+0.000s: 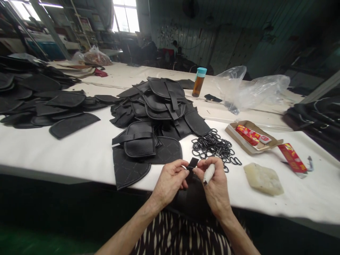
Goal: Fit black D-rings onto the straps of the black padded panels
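My left hand [172, 179] pinches a short black strap [193, 163] at the table's front edge. A black leather-like piece [190, 200] hangs below it over my lap. My right hand [216, 184] is closed around a tool with a white-wrapped handle [209, 173]; the tool's working end cannot be made out. Its thumb and forefinger also meet at the strap, where a small ring seems to sit, partly hidden by the fingers. Just beyond this hand lies a heap of black metal rings [212, 143]. Black stitched flap pieces with straps [164, 92] are piled ahead of my hands.
More black pieces [63, 99] cover the table's left. On the right are a cardboard box [252, 147] holding red packets, another red packet [292, 157] and a yellowish waxy block [262, 179]. Farther back stand a bottle [198, 83] and clear plastic bags [255, 88].
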Available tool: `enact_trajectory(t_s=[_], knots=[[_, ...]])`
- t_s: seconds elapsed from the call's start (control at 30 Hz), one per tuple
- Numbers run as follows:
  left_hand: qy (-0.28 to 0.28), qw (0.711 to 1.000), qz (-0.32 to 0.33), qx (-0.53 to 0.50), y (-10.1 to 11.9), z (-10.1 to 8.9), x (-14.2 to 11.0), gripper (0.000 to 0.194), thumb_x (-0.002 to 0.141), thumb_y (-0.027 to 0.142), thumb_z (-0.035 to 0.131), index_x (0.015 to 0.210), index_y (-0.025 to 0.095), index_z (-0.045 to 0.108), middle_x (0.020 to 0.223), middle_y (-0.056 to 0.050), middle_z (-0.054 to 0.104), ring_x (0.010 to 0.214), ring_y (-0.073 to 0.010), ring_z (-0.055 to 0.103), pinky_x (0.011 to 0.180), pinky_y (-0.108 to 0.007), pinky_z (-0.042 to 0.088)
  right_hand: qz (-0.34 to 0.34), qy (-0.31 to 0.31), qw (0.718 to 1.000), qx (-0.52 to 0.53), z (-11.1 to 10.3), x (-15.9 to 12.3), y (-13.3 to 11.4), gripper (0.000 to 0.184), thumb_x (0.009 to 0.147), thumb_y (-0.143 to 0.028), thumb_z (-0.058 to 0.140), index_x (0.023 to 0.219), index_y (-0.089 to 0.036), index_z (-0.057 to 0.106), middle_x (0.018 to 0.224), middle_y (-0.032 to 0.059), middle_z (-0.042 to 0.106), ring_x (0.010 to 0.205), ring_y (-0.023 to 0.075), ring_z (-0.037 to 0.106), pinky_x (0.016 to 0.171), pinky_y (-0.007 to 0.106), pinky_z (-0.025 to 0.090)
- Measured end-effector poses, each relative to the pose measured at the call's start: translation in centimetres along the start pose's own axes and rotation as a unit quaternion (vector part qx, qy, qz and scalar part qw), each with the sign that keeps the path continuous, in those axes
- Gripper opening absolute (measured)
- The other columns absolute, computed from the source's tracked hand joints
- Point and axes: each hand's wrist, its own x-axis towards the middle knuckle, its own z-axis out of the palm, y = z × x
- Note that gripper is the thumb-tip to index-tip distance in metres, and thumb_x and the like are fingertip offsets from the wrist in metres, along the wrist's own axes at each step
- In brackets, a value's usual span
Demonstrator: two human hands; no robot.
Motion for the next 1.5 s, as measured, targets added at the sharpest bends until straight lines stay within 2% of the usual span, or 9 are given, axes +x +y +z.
enact_trajectory(t_s=[0.27,0.43,0.53,0.6,0.67,0.83,1.07,1.27,1.5], knots=[[0.015,1.000,0.018,0.019,0.2,0.2,-0.5,0.018,0.076,0.026,0.054,0.090,0.015,0.057,0.054,0.005,0.053,0.046,-0.0097,0.050,0.047,-0.021,0.040,0.048,-0.027,0.997,0.054,-0.3,0.0,-1.2,0.018,0.077,-0.021,0.060,0.086,-0.023,0.044,0.074,-0.0058,0.054,0.066,0.0117,0.056,0.063,0.023,0.046],[0.129,0.984,0.083,0.086,1.6,0.2,-2.8,0.012,0.077,0.030,0.058,0.079,0.018,0.057,0.063,0.004,0.051,0.049,-0.0063,0.044,0.046,-0.018,0.035,0.029,-0.001,0.999,0.033,-1.6,1.3,-2.2,0.021,0.075,-0.022,0.063,0.087,-0.024,0.045,0.074,-0.0053,0.056,0.070,0.0131,0.059,0.065,0.025,0.046],[-0.002,0.998,-0.054,-0.030,1.8,0.2,-3.7,0.030,0.079,0.043,0.055,0.065,0.017,0.050,0.052,0.005,0.048,0.036,-0.0039,0.033,0.036,-0.017,0.025,-0.002,-0.006,1.000,0.024,-2.6,2.3,-2.9,0.023,0.074,-0.021,0.064,0.088,-0.024,0.046,0.077,-0.0043,0.060,0.069,0.0128,0.060,0.065,0.025,0.047],[-0.138,0.958,-0.200,-0.151,1.4,0.3,-3.7,0.041,0.081,0.053,0.047,0.069,0.014,0.055,0.055,-0.002,0.058,0.033,-0.0062,0.042,0.034,-0.018,0.031,-0.033,-0.019,0.999,0.029,-3.1,2.4,-3.4,0.023,0.075,-0.020,0.064,0.088,-0.024,0.046,0.079,-0.0036,0.062,0.069,0.0126,0.061,0.064,0.024,0.049],[-0.182,0.907,-0.286,-0.250,1.1,0.3,-3.2,0.053,0.082,0.058,0.041,0.077,0.009,0.062,0.069,-0.011,0.067,0.048,-0.0137,0.060,0.047,-0.024,0.046,-0.069,-0.042,0.996,0.027,-3.2,1.7,-3.5,0.020,0.077,-0.018,0.062,0.088,-0.024,0.047,0.080,-0.0033,0.063,0.070,0.0122,0.062,0.063,0.023,0.049],[-0.113,0.874,-0.308,-0.360,0.8,0.4,-2.2,0.038,0.085,0.042,0.048,0.070,0.010,0.063,0.066,-0.008,0.067,0.058,-0.0156,0.064,0.063,-0.029,0.051,-0.239,-0.141,0.961,-0.021,-2.9,-1.9,-2.9,0.023,0.083,-0.006,0.047,0.098,-0.024,0.050,0.082,0.0005,0.061,0.074,0.0129,0.060,0.064,0.023,0.050],[0.029,0.912,-0.286,-0.294,-0.1,2.0,-2.4,0.019,0.075,0.020,0.063,0.061,0.008,0.066,0.061,-0.006,0.064,0.056,-0.0104,0.059,0.059,-0.020,0.046,-0.406,-0.200,0.887,-0.085,-2.9,-3.7,-2.3,0.021,0.081,0.000,0.039,0.082,-0.017,0.052,0.073,0.0076,0.063,0.069,0.0179,0.059,0.063,0.033,0.051],[0.032,0.955,-0.161,-0.246,-0.7,2.7,-3.4,0.024,0.074,0.032,0.064,0.070,0.009,0.069,0.065,-0.005,0.064,0.062,-0.0125,0.057,0.062,-0.023,0.046,-0.219,-0.119,0.968,-0.005,-2.9,-5.2,-0.8,0.027,0.082,-0.003,0.049,0.099,-0.023,0.052,0.090,0.0042,0.065,0.082,0.0169,0.062,0.079,0.037,0.052],[0.006,0.968,-0.084,-0.235,-1.6,3.5,-4.3,0.028,0.083,0.034,0.055,0.068,0.011,0.064,0.065,-0.001,0.058,0.064,-0.0113,0.052,0.061,-0.023,0.043,0.022,-0.026,0.998,-0.044,-2.1,-5.3,-2.3,0.011,0.082,-0.021,0.058,0.088,-0.024,0.049,0.075,-0.0020,0.062,0.059,0.0116,0.059,0.051,0.019,0.048]])
